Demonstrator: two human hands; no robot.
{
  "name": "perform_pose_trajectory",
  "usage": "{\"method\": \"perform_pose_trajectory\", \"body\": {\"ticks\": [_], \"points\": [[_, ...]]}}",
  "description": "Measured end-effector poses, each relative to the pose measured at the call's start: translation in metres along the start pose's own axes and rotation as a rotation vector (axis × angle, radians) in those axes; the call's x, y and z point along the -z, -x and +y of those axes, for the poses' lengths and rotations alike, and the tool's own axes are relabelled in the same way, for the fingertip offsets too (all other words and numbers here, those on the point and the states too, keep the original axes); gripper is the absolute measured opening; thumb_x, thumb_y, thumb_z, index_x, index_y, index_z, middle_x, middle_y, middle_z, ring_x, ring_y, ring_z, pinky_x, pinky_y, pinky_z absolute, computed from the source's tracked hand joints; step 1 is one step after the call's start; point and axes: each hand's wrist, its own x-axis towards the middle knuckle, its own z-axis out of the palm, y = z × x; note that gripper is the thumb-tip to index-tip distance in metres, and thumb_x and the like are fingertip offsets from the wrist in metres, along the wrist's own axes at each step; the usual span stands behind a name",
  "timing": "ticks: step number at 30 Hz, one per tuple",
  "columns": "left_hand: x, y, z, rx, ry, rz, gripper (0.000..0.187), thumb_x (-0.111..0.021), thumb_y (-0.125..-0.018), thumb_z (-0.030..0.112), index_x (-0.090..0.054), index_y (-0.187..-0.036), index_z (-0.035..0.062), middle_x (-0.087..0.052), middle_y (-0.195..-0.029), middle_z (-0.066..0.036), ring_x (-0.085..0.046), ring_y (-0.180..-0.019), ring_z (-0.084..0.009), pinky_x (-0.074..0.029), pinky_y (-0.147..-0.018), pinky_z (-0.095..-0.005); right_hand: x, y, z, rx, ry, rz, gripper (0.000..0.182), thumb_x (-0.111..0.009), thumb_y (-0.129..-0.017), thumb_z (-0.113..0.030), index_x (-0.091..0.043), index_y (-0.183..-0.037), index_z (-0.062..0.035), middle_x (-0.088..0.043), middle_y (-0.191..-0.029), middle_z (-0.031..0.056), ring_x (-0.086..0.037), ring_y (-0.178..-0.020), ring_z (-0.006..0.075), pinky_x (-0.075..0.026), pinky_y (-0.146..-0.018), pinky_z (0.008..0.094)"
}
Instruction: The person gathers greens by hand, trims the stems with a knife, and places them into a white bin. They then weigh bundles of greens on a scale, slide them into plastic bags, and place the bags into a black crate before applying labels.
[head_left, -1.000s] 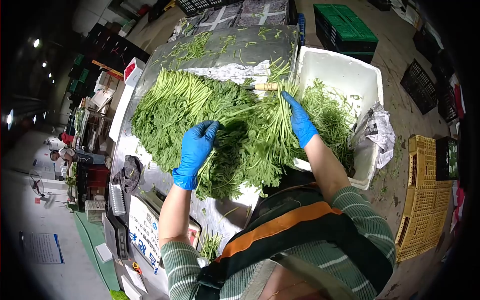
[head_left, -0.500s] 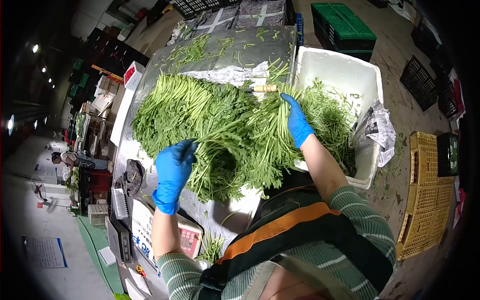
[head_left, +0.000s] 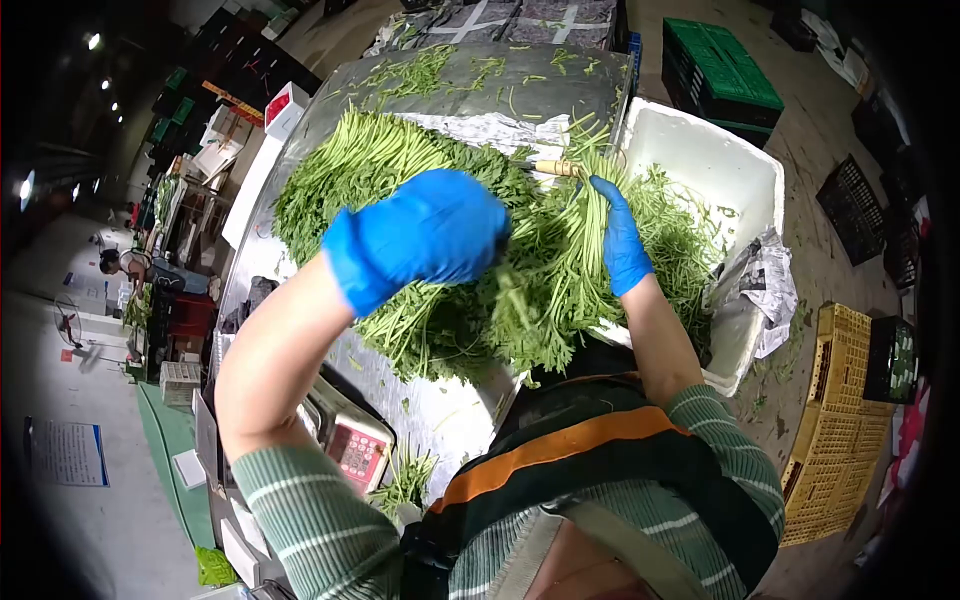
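My right hand (head_left: 623, 240), in a blue glove, is closed around a bunch of long-stemmed leafy greens (head_left: 560, 250), its thumb lying along the pale stalks. My left hand (head_left: 425, 235), gloved alike, is raised over the middle of the greens and smeared by motion; its fingers are hidden behind the back of the hand. Below and beyond it spreads a big pile of the same greens (head_left: 375, 145), stalks laid side by side. A wooden-handled tool (head_left: 553, 167) lies just past the bunch, its working end among the leaves.
A white bin (head_left: 765, 180) with loose trimmings stands right of the metal table (head_left: 480, 85). Crumpled plastic (head_left: 755, 280) hangs over its rim. A scale with a red keypad (head_left: 358, 452) sits near my left elbow. Green crates (head_left: 720, 65) and yellow pallets (head_left: 830, 430) stand on the floor.
My left hand has swung up and right from the near left edge of the pile to over its middle. My right hand keeps hold of the bunch. The view has shifted slightly.
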Motion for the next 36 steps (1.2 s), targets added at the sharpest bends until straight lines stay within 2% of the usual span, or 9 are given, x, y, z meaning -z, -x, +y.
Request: {"method": "perform_pose_trajectory", "body": {"ticks": [7, 12, 15, 16, 19, 22, 25, 30, 36], "points": [[-0.008, -0.119, -0.008, -0.095, 0.001, 0.191, 0.025, -0.065, -0.069, 0.027, -0.064, -0.09, 0.0144, -0.063, -0.08, -0.011, -0.06, -0.073, -0.0283, -0.047, -0.065, -0.0373, -0.031, 0.02, -0.012, 0.141, 0.004, -0.079, 0.028, -0.05, -0.084, -0.022, -0.055, -0.106, -0.0047, -0.061, -0.094, 0.0092, -0.061, -0.078, 0.0177, -0.051, -0.073, 0.0298], [-0.048, -0.132, -0.015, -0.045, -0.047, 0.898, 0.064, -0.071, -0.061, 0.042, -0.049, -0.113, 0.0121, -0.056, -0.106, -0.013, -0.058, -0.087, -0.0304, -0.047, -0.071, -0.0376, -0.013, 0.012, -0.028, -0.013, -0.159, -0.182, 0.028, -0.046, -0.084, -0.021, -0.054, -0.102, -0.0008, -0.062, -0.079, 0.0089, -0.062, -0.062, 0.0164, -0.054, -0.057, 0.0274], [-0.076, -0.128, -0.042, 0.138, 0.784, 0.781, 0.095, -0.069, -0.066, 0.047, -0.023, -0.131, -0.0047, -0.046, -0.121, -0.021, -0.05, -0.108, -0.0274, -0.04, -0.09, -0.0348, -0.027, 0.034, -0.035, 0.176, -0.027, -0.019, 0.03, -0.043, -0.086, -0.022, -0.053, -0.102, 0.0009, -0.062, -0.079, 0.0099, -0.062, -0.063, 0.0163, -0.054, -0.06, 0.0271], [-0.07, -0.105, -0.027, 0.061, 1.347, 0.477, 0.104, -0.067, -0.069, 0.049, -0.009, -0.131, -0.0107, -0.038, -0.127, -0.023, -0.041, -0.117, -0.0241, -0.033, -0.096, -0.032, -0.021, 0.031, -0.034, 0.201, -0.023, -0.034, 0.03, -0.043, -0.086, -0.022, -0.052, -0.104, 0.0006, -0.062, -0.079, 0.0104, -0.062, -0.065, 0.0168, -0.054, -0.063, 0.0273], [-0.109, -0.099, -0.001, 0.123, 1.656, 0.107, 0.094, -0.067, -0.073, 0.04, -0.012, -0.132, -0.0083, -0.036, -0.13, -0.018, -0.035, -0.12, -0.0199, -0.028, -0.098, -0.0278, -0.035, 0.033, -0.033, 0.287, -0.062, -0.053, 0.03, -0.044, -0.086, -0.022, -0.05, -0.107, -0.0016, -0.062, -0.083, 0.0115, -0.061, -0.074, 0.0187, -0.052, -0.07, 0.0296], [-0.129, -0.117, 0.035, -0.14, 1.946, 0.235, 0.062, -0.066, -0.076, 0.028, -0.038, -0.125, 0.0013, -0.05, -0.118, -0.008, -0.047, -0.107, -0.0159, -0.036, -0.092, -0.0282, -0.031, -0.006, -0.034, 0.203, -0.126, -0.078, 0.028, -0.052, -0.081, -0.02, -0.053, -0.102, -0.0024, -0.061, -0.082, 0.0089, -0.06, -0.071, 0.0191, -0.052, -0.066, 0.0316], [-0.111, -0.124, 0.047, 0.002, 2.058, 0.233, 0.037, -0.065, -0.075, 0.019, -0.055, -0.107, 0.0026, -0.06, -0.098, -0.005, -0.056, -0.088, -0.0137, -0.044, -0.081, -0.026, -0.04, -0.034, -0.042, 0.252, -0.094, 0.101, 0.03, -0.058, -0.077, -0.021, -0.055, -0.1, -0.0024, -0.06, -0.084, 0.0094, -0.06, -0.071, 0.0193, -0.052, -0.063, 0.0331], [-0.101, -0.134, 0.036, 0.013, 2.208, 0.208, 0.032, -0.064, -0.073, 0.017, -0.059, -0.1, 0.0024, -0.061, -0.095, -0.008, -0.058, -0.086, -0.0174, -0.046, -0.078, -0.0296, -0.06, -0.042, -0.058, 0.285, 0.144, 0.18, 0.033, -0.058, -0.079, -0.024, -0.054, -0.104, -0.0029, -0.06, -0.089, 0.0094, -0.06, -0.074, 0.0185, -0.051, -0.067, 0.0317], [-0.12, -0.124, 0.013, -0.014, 2.209, 0.307, 0.03, -0.06, -0.072, 0.014, -0.06, -0.099, 0.0016, -0.061, -0.095, -0.008, -0.058, -0.086, -0.0189, -0.046, -0.08, -0.029, -0.037, -0.019, -0.08, 0.089, 0.41, -0.272, 0.065, -0.055, -0.079, -0.048, -0.038, -0.125, -0.0061, -0.054, -0.111, 0.0085, -0.052, -0.102, 0.0179, -0.044, -0.085, 0.0349]]}}
